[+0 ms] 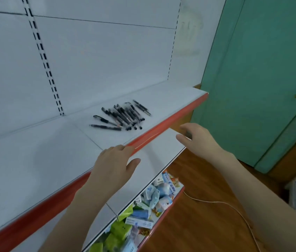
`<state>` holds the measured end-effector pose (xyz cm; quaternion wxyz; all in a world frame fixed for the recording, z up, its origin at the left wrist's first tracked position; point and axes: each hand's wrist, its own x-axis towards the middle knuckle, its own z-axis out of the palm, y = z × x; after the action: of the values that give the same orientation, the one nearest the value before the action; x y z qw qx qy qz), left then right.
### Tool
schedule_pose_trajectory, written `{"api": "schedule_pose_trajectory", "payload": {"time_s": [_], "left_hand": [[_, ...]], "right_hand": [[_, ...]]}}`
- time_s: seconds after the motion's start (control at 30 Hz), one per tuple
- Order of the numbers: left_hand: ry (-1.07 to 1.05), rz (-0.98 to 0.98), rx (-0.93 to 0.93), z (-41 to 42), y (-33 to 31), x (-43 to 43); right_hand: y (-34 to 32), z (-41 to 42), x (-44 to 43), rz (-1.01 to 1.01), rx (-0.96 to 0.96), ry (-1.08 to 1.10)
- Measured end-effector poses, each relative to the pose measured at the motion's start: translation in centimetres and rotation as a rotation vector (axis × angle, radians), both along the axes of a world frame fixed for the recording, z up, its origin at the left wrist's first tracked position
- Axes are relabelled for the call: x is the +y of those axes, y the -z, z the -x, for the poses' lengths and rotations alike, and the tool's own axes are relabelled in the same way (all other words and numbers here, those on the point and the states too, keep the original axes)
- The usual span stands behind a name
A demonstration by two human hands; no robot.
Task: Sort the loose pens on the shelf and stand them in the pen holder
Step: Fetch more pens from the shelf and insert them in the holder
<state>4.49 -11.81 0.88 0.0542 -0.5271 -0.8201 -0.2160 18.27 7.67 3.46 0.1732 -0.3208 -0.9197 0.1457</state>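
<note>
Left hand (114, 164), fingers relaxed and empty, fingertips at the shelf's red edge (170, 122). Right hand (196, 137) hovers beside that edge, fingers loosely curled, empty

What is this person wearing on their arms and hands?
Nothing that shows. The left hand and right hand have no gloves, rings or watch. The left forearm and right forearm are uncovered too, with no sleeve in view.
</note>
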Motion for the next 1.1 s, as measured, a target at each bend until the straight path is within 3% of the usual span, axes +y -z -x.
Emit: {"api": "schedule_pose_trajectory", "payload": {"time_s": [0.2, 0.63, 0.83, 1.1], "left_hand": [[-0.161, 0.021, -0.045, 1.9, -0.3, 5.0], [-0.983, 0.037, -0.178, 6.6, 0.9, 12.6], [-1.065, 0.022, -0.243, 8.6, -0.4, 15.7], [-1.078, 0.090, -0.275, 11.2, -0.5, 19.0]], "right_hand": [[-0.2, 3.9, 8.6, -0.007, 0.006, -0.093], [-0.6, 14.7, 22.3, 0.025, -0.074, -0.574], [0.6, 19.1, 21.7, 0.101, -0.165, -0.724], [1.9, 23.5, 20.0, 0.123, -0.259, -0.726]]}}
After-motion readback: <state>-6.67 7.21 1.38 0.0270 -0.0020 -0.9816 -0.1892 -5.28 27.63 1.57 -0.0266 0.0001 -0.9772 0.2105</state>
